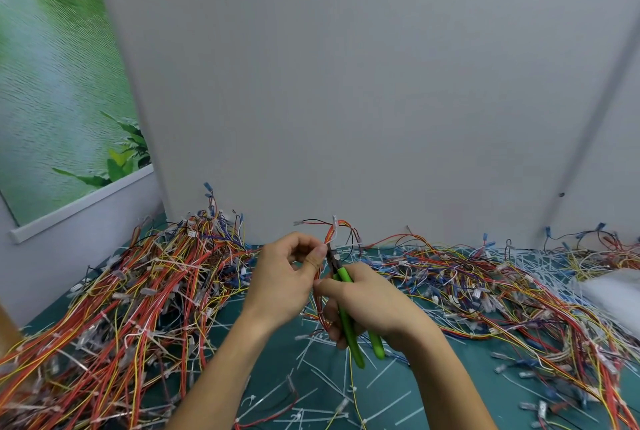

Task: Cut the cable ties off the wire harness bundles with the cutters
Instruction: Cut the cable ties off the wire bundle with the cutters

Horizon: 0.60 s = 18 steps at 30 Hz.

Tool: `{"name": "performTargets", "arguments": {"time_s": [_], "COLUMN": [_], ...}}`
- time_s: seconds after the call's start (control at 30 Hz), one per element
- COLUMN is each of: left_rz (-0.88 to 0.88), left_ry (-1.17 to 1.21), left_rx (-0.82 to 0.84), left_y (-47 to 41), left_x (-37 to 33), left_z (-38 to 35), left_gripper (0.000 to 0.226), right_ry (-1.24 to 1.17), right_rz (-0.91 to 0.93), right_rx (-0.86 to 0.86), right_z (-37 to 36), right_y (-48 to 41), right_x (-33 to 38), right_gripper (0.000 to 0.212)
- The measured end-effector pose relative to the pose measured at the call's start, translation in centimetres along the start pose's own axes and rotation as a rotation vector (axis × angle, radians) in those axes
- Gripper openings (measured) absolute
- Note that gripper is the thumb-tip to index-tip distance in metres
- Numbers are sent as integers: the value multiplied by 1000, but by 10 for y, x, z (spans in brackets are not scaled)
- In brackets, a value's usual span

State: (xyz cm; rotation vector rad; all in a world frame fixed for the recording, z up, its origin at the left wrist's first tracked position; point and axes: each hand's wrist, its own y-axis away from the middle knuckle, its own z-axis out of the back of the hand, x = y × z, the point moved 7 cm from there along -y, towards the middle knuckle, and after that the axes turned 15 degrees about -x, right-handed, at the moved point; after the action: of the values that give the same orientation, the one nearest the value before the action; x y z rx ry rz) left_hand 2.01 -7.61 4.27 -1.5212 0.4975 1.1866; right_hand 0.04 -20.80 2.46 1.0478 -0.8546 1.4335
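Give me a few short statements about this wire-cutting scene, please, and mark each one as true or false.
1. The right hand holds the green-handled cutters. True.
2. The left hand rests flat on the mat. False: it is raised and pinches a small wire bundle near the cutters' head.
3. Cut white cable ties lie scattered on the green mat. True.
4. Wire harnesses are piled only on the left side. False: a left pile and a right pile both lie on the mat.
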Motion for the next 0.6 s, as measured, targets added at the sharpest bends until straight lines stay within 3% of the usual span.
{"name": "performTargets", "arguments": {"time_s": [0.37,0.6], "left_rz": [32,75], "left_ry": [29,42], "left_rx": [-34,-57], "left_y": [-2,-4], "left_x": [-1,3], "left_z": [4,5], "left_gripper": [9,8], "right_ry": [-70,8], "right_rz": [0,64], "right_rx": [-48,-82], "right_z": [3,1], "right_y": [-3,-5], "right_x": [0,0], "right_gripper": [26,31]}}
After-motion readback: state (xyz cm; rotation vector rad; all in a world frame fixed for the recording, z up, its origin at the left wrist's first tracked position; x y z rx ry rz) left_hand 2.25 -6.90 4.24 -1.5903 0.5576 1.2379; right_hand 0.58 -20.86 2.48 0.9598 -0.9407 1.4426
